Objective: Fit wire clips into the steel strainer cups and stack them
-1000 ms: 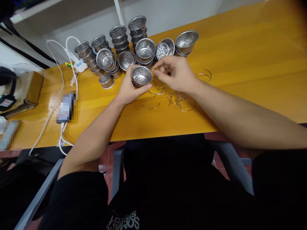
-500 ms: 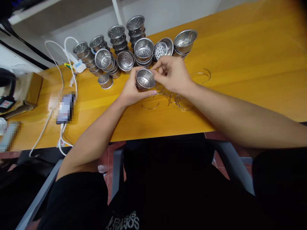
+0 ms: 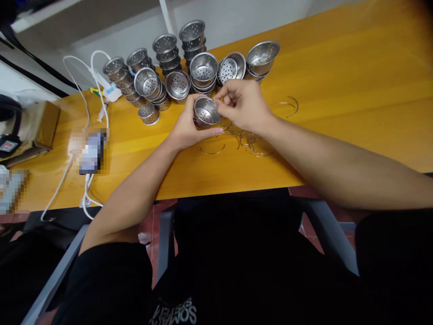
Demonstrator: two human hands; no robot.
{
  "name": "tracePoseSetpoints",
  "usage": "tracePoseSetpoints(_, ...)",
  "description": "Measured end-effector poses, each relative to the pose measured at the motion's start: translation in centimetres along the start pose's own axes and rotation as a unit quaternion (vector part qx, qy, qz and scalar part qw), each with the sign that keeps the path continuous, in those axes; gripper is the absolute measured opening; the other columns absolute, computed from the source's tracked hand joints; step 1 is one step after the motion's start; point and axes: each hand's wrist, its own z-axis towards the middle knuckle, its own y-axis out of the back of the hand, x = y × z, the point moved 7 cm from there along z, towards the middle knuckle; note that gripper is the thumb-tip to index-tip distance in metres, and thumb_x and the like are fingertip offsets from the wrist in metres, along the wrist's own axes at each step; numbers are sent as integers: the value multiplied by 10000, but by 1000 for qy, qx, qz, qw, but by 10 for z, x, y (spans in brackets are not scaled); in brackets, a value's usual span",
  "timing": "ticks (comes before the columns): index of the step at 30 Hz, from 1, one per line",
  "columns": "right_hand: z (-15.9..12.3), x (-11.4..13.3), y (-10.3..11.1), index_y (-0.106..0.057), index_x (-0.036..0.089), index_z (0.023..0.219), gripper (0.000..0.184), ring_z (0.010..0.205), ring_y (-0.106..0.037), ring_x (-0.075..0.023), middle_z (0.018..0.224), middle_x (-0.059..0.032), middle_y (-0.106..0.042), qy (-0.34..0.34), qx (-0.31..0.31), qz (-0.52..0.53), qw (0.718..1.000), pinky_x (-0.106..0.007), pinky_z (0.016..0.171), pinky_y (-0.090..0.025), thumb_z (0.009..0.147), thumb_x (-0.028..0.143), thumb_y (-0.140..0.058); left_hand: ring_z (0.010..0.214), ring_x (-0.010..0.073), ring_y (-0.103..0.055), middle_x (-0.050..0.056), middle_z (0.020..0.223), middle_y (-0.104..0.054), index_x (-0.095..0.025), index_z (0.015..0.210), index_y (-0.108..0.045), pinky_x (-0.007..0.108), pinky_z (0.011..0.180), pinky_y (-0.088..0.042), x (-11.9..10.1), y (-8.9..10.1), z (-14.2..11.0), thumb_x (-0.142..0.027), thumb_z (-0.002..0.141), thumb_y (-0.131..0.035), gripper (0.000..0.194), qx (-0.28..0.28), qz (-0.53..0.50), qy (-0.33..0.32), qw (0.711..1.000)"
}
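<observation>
My left hand [image 3: 187, 125] is wrapped round a perforated metal cup [image 3: 206, 111], thumb along its near side and fingers behind it. The cup is tilted, its mouth facing up and towards me. At its right rim, my right hand [image 3: 241, 103] is closed in a pinch on a thin metal wire; only a short bit of it shows by the fingertips. Below the right hand, several loose curved wires [image 3: 252, 143] lie on the wooden table [image 3: 338, 90]. One more bent wire [image 3: 294, 106] rests to the right of that hand.
Stacks of perforated metal cups [image 3: 165, 47] stand along the back of the table, with a wider cup [image 3: 263, 58] at their right end. One small cup [image 3: 149, 114] sits apart at the front left. White cables [image 3: 108, 118], a phone [image 3: 92, 153] and a cardboard box [image 3: 47, 124] are on the left.
My left hand has brought the cup slightly right, up to my right fingertips. The wire pinched in my right hand was beside the rim and is now at it.
</observation>
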Motion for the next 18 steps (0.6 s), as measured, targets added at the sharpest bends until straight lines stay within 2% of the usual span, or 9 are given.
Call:
tracePoseSetpoints(6,0,-1,0,-803,317,983,413,728,-598,-241,805,-8,-664,-6,-1,-10,1000,-391,628,-538,1052,552,-1136,1448,373,-841,116,1605,-704,-353,1784,-429,613,1368,-686,-2,0,0,-1024,924,-1031,1245,1,0,-4,1000)
tracePoseSetpoints(14,0,1,1,-783,311,955,480,753,-619,-246,803,-9,-646,-25,2,1,1000,-390,635,-562,1022,579,-1175,1413,353,-833,97,1581,-687,-368,1767,-420,606,1362,-670,0,0,0,-1067,934,-984,1225,-4,1,-13,1000)
tracePoseSetpoints(18,-1,4,0,-764,312,939,470,722,-581,-239,805,-11,-630,-16,-5,-2,1000,-412,654,-542,1068,584,-1125,1430,354,-830,100,1587,-691,-366,1764,-418,600,1360,-671,0,0,1,-1067,940,-980,1219,-6,-2,-7,1000)
